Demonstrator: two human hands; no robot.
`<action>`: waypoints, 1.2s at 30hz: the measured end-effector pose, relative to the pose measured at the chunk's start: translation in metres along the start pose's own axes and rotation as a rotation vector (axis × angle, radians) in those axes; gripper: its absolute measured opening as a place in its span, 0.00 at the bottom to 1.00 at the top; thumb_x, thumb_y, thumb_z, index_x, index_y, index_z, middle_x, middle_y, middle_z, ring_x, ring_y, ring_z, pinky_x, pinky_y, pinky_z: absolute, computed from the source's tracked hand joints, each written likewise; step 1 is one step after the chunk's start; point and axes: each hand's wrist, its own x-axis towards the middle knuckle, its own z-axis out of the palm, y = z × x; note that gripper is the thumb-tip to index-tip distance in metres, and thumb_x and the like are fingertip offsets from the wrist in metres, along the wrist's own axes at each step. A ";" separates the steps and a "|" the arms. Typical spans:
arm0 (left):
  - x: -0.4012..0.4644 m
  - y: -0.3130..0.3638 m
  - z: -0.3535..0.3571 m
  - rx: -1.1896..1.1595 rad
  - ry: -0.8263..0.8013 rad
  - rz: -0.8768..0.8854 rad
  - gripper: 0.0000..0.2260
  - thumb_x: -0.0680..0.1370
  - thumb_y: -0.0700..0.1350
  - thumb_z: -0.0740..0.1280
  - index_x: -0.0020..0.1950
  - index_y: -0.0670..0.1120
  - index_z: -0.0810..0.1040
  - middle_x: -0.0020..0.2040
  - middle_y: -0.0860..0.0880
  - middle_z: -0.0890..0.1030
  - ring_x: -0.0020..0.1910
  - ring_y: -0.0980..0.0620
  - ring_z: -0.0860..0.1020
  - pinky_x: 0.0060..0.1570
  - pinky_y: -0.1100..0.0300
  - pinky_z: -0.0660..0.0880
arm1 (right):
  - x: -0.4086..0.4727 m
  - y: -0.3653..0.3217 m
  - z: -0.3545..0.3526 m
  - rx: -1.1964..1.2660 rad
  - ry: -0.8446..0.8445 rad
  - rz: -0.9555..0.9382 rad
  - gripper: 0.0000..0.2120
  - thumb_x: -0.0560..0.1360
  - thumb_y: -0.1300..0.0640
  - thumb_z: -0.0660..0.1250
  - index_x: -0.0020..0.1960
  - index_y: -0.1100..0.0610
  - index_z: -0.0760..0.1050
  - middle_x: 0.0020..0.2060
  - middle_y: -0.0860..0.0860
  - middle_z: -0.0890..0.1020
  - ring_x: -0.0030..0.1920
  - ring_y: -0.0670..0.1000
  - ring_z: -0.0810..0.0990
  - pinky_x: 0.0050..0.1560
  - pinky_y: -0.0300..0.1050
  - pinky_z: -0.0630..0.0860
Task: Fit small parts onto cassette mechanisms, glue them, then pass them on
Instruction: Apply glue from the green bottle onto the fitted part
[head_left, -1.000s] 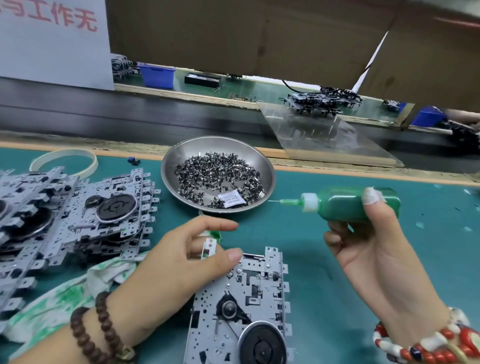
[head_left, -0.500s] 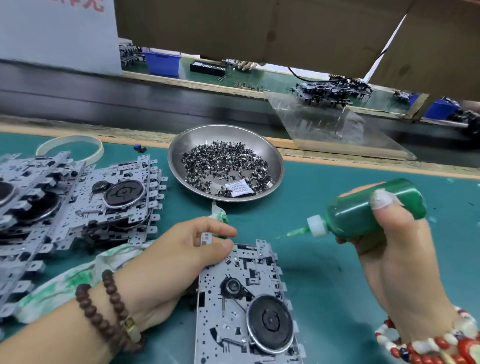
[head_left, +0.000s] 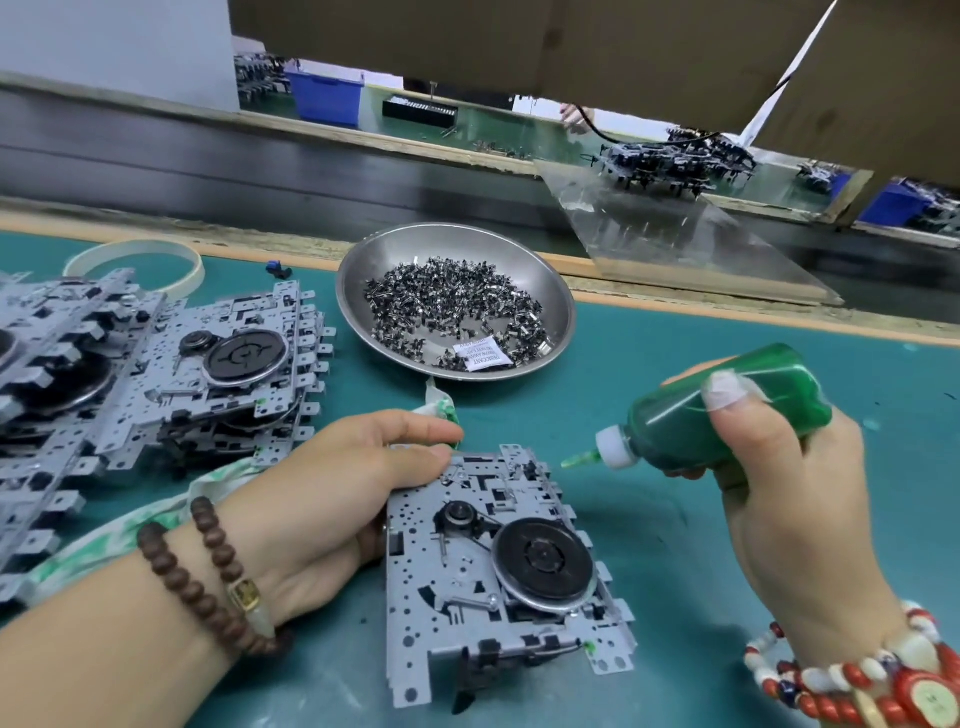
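The mechanism (head_left: 498, 566) lies flat on the bench (head_left: 649, 530) at 6 o'clock, turned slightly clockwise since a second ago. The left hand (head_left: 332, 499) grips its far-left corner, fingers curled over the edge, as before. At 3 o'clock the right hand (head_left: 789, 483) holds the glue bottle (head_left: 722, 415), fingers wrapped round it; the nozzle, level a second ago, now tilts down toward the mechanism's far edge, not touching. At 9 o'clock sits a stack (head_left: 156, 374) of mechanisms. At 12 o'clock the bowl (head_left: 374, 260) holds small parts (head_left: 447, 306).
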 end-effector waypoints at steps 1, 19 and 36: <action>0.000 0.000 0.000 0.000 -0.003 0.000 0.08 0.77 0.35 0.62 0.52 0.42 0.78 0.49 0.35 0.82 0.44 0.42 0.80 0.43 0.50 0.78 | 0.000 0.000 0.001 -0.012 -0.019 -0.016 0.12 0.67 0.46 0.66 0.36 0.56 0.75 0.29 0.46 0.83 0.30 0.45 0.78 0.30 0.33 0.72; 0.002 0.001 -0.001 -0.016 -0.007 -0.011 0.07 0.77 0.35 0.62 0.51 0.43 0.78 0.47 0.36 0.82 0.41 0.43 0.79 0.47 0.50 0.77 | 0.000 0.003 0.002 -0.017 -0.075 -0.067 0.09 0.71 0.47 0.65 0.37 0.50 0.78 0.30 0.45 0.83 0.31 0.43 0.79 0.30 0.34 0.73; 0.000 0.001 0.001 -0.013 0.005 -0.006 0.07 0.77 0.35 0.62 0.51 0.42 0.77 0.49 0.35 0.81 0.41 0.43 0.79 0.45 0.51 0.77 | -0.001 0.002 0.004 -0.045 -0.102 -0.117 0.12 0.71 0.41 0.64 0.39 0.47 0.79 0.31 0.40 0.83 0.31 0.41 0.79 0.31 0.31 0.73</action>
